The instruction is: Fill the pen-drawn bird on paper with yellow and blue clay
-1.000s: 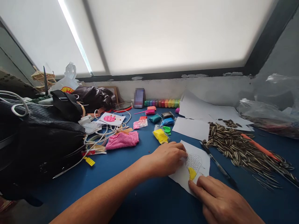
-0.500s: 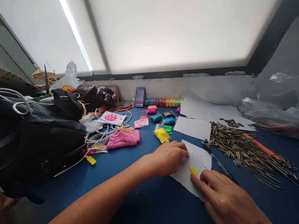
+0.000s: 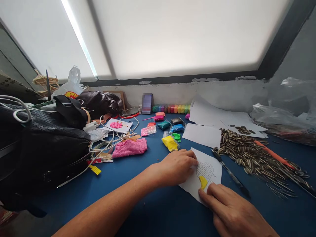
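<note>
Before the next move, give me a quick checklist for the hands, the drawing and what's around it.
1. Left hand on the paper: ok, at its left side.
2. Right hand at the yellow clay: ok, a fingertip is at its lower end.
3. Drawing fully covered: not ok, yellow only at the lower end.
4. Pen off the drawing: ok, lying to its right.
5. Seeds off the drawing: ok, heaped beyond the pen.
6. Clay stuck down: cannot tell.
</note>
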Motion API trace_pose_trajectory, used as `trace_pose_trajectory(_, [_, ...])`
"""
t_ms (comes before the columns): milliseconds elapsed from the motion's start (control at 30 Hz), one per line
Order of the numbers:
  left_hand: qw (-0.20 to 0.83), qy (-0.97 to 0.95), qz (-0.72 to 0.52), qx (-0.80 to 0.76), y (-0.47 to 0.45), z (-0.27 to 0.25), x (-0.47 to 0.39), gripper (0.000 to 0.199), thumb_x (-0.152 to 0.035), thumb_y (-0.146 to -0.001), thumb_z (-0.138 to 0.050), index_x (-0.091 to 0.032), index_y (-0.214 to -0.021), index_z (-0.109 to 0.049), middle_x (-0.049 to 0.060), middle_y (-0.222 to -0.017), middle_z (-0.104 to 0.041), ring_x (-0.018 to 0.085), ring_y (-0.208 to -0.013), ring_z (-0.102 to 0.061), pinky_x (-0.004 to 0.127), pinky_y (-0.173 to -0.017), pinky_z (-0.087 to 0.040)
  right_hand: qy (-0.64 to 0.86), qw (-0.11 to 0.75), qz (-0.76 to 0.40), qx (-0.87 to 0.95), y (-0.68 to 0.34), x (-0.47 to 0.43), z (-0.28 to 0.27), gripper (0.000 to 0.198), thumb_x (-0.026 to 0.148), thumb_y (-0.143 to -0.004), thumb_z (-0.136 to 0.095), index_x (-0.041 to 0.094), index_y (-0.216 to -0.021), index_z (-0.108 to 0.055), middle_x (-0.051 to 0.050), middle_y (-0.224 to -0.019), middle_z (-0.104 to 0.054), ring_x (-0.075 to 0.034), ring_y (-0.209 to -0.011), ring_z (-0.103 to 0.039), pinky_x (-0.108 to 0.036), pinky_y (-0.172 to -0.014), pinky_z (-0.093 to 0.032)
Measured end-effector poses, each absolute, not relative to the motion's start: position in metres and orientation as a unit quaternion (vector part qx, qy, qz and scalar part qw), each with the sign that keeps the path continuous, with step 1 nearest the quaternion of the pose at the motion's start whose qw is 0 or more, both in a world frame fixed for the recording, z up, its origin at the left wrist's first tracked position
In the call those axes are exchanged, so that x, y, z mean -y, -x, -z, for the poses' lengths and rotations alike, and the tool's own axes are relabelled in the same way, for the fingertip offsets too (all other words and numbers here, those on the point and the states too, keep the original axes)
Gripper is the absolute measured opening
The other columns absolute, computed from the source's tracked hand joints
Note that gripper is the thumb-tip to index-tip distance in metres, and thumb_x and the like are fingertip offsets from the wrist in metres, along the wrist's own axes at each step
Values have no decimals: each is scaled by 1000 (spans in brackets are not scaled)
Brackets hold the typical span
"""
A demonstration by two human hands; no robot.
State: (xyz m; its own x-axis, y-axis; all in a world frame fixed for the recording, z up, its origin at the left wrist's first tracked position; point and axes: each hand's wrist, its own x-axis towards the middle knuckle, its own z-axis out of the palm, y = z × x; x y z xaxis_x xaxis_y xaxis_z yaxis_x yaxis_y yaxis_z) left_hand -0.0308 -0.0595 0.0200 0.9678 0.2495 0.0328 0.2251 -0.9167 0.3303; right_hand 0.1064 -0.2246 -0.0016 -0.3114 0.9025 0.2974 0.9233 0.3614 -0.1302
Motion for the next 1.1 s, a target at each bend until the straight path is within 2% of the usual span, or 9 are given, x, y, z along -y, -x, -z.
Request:
trace_pose_trajectory(233, [163,-979,-43,-116,30,-18,59,23,-16,-90,-49,-16,-109,-63,7,-123,-60,22,-110,-56,36,-97,-45,555,168,35,814,-111,225,2,36,4,-80,-43,20,-106,-62,-4,-86,-63,-17,-75,-63,-27,-67,-53])
trace_pose_trajectory(367, [164,-979,-37,-118,30,-18,59,23,-17,-91,-48,-16,-108,-63,7,-124,-59,22,-111,-56,37,-97,-45,541,181,100,815,-118,222,7,36,7,-82,-43,18,-111,-60,-5,-87,-63,-16,-73,-63,-26,-63,-53])
trace_pose_trajectory(467, [161,-979,-35,-119,31,-19,59,23,-16,-91,-48,-16,-108,-63,7,-124,-59,22,-112,-56,37,-98,-44,544,160,122,815,-120,220,10,35,8,-81,-45,17,-112,-58,-5,-86,-61,-16,-72,-63,-25,-62,-52])
trace_pose_trajectory(767, [160,-979,-39,-118,30,-18,59,22,-16,-91,-48,-16,-107,-63,7,-123,-59,22,-110,-56,36,-96,-45,543,131,138,818,-119,218,11,28,10,-82,-46,17,-107,-58,-4,-81,-58,-17,-64,-59,-27,-56,-47])
trace_pose_trajectory(1100, [164,-978,-40,-123,30,-18,60,26,-15,-90,-47,-16,-110,-63,6,-124,-59,22,-111,-56,36,-98,-45,530,129,111,831,-115,222,15,30,3,-84,-40,16,-105,-56,-6,-85,-58,-17,-69,-57,-28,-60,-45])
